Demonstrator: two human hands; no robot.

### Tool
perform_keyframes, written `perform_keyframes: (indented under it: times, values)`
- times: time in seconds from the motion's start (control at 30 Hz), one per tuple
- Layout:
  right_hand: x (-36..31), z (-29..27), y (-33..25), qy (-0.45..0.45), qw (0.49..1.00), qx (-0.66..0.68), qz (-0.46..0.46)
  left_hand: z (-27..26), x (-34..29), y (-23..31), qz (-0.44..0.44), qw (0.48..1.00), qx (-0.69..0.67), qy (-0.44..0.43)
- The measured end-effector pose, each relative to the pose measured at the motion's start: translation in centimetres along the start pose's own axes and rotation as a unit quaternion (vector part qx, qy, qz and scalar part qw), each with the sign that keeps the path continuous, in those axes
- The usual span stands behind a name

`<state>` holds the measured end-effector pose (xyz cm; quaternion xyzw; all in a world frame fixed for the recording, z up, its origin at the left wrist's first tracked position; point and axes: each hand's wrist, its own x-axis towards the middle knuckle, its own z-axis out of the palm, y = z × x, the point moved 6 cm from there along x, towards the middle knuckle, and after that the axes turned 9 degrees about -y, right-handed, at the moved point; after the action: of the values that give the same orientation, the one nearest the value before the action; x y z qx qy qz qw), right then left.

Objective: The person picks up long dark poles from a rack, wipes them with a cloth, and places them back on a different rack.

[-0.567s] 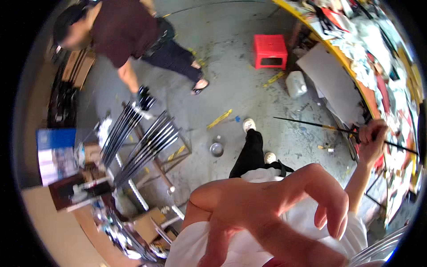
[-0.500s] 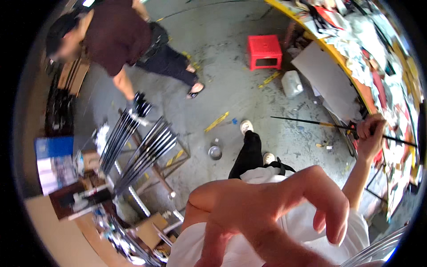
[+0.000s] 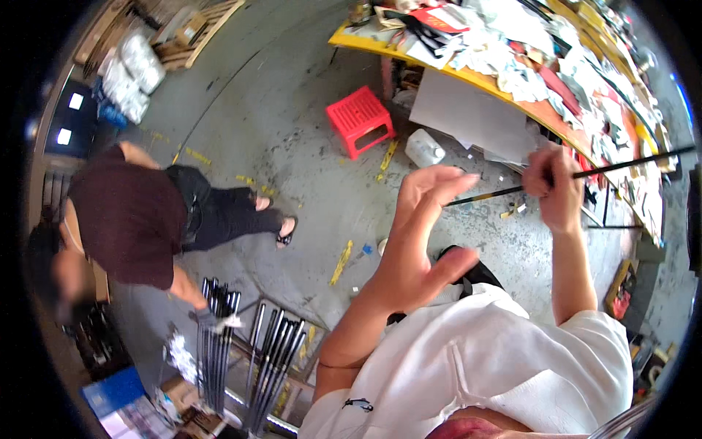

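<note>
View swung since the last frames: the bench [image 3: 373, 47], its top heaped with scraps, is now seen from 12 round to 3 o'clock. The co-worker [image 3: 131, 216] has shifted from 10 to 9 o'clock, one hand being kept at the bundled black rods [image 3: 212, 358] near 7 o'clock. The red stool [image 3: 360, 117] is noted at 12, the pale jug [image 3: 424, 148] between 1 and 2. Of the wearer's hands, the left hand [image 3: 415, 245], just past 3 o'clock, has been raised from the foreground; it is released, fingers spread. The right hand [image 3: 553, 179], towards 3, is kept clenched around the single black rod [image 3: 629, 163], now slanted up towards its outer end. The inner end is thus brought just beside the left fingers; whether contact is made cannot be told. Support is judged to be one-handed.
</note>
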<state>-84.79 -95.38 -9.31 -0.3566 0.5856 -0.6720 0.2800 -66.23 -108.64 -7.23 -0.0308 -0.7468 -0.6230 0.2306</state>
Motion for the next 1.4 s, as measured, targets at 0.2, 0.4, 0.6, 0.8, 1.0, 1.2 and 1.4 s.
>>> perform_keyframes:
  times: [0.2,0.4,0.6,0.8,1.0,1.2,1.4]
  values:
    - [2.3,2.4,1.6,-0.009,0.996,0.013,0.083,5.1,1.6,-8.1,-0.053,0.993,0.104,-0.021]
    - [6.2,3.2,3.5,-0.229,0.973,0.03,0.02,7.3,4.2,-14.9,-0.198,0.974,0.103,0.031]
    - [10.8,-8.6,10.0,-0.217,0.955,-0.201,-0.015,6.0,7.5,-17.4,-0.169,0.957,0.012,0.234]
    - [15.5,-28.4,23.2,-0.097,0.891,-0.403,0.184,5.7,7.5,-17.2,-0.205,0.892,0.112,0.388]
    - [20.2,-39.7,29.8,-0.006,0.851,-0.494,0.181,8.1,8.2,-16.6,-0.223,0.876,0.109,0.415]
    - [24.5,-41.6,32.8,0.014,0.78,-0.582,0.229,9.1,9.7,-14.6,-0.233,0.851,0.133,0.451]
    - [27.0,-43.5,33.8,0.038,0.797,-0.568,0.201,9.5,9.4,-14.2,-0.246,0.839,0.163,0.457]
